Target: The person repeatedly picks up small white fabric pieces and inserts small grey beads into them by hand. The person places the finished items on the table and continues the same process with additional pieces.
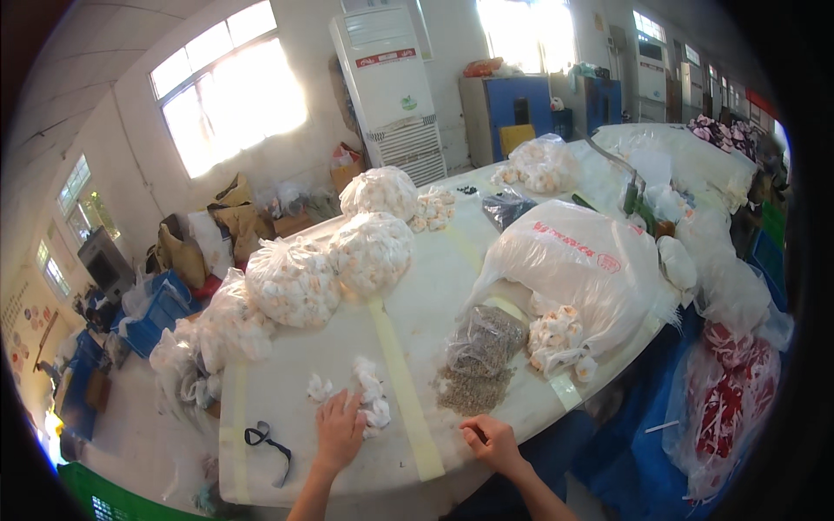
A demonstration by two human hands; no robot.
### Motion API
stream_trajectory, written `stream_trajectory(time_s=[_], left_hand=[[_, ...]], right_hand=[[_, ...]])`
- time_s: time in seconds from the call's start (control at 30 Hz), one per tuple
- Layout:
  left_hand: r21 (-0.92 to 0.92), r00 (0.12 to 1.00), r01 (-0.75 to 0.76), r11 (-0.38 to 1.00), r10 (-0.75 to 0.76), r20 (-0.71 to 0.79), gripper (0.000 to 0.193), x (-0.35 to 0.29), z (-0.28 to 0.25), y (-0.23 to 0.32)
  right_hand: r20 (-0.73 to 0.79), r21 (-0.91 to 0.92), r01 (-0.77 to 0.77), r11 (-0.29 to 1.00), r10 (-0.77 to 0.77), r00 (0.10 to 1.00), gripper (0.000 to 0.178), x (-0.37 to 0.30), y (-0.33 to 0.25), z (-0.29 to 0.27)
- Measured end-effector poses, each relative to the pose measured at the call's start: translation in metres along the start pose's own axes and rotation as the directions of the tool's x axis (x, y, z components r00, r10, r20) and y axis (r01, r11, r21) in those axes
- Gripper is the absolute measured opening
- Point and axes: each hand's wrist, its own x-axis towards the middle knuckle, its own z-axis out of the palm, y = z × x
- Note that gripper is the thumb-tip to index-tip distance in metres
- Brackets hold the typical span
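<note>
My left hand [340,429] lies palm down on the table, its fingers stretched out beside some small white fabric pieces [373,401]. A smaller white bit [320,388] lies just beyond its fingertips. My right hand [493,441] is closed, thumb against curled fingers, at the table's near edge; whatever it may hold is hidden. Just beyond it is a pile of grey-brown granules [472,391], spilling from a clear plastic bag [488,340] of the same granules. To the left of my left hand is a dark strap [271,447], partly looped.
Several clear bags of white and orange pieces, one bag [293,282] among them, line the table's left side. A large white plastic sack [573,260] with loose white-orange pieces [554,334] spilling at its mouth covers the right. Yellow tape [401,382] crosses the white table [339,347].
</note>
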Motion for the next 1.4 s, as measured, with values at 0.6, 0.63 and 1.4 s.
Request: stream_trajectory(time_s=[0.6, 0.63, 1.4], left_hand=[[-0.196, 0.937, -0.229, 0.954, 0.27, 0.222, 0.092, -0.007, 0.067, 0.099], [-0.152, 0.929, -0.231, 0.961, 0.265, 0.259, 0.093, -0.008, 0.066, 0.102], [-0.45, 0.915, -0.295, 0.843, 0.385, 0.122, 0.086, 0.038, 0.056, 0.128]], right_hand=[[-0.22, -0.863, 0.02, 0.505, -0.412, 0.884, 0.053, 0.101, 0.068, -0.106], [-0.221, -0.873, 0.019, 0.486, -0.431, 0.875, 0.051, 0.102, 0.074, -0.106], [-0.209, -0.747, 0.207, 0.632, -0.519, 0.829, 0.029, 0.083, 0.048, -0.109]])
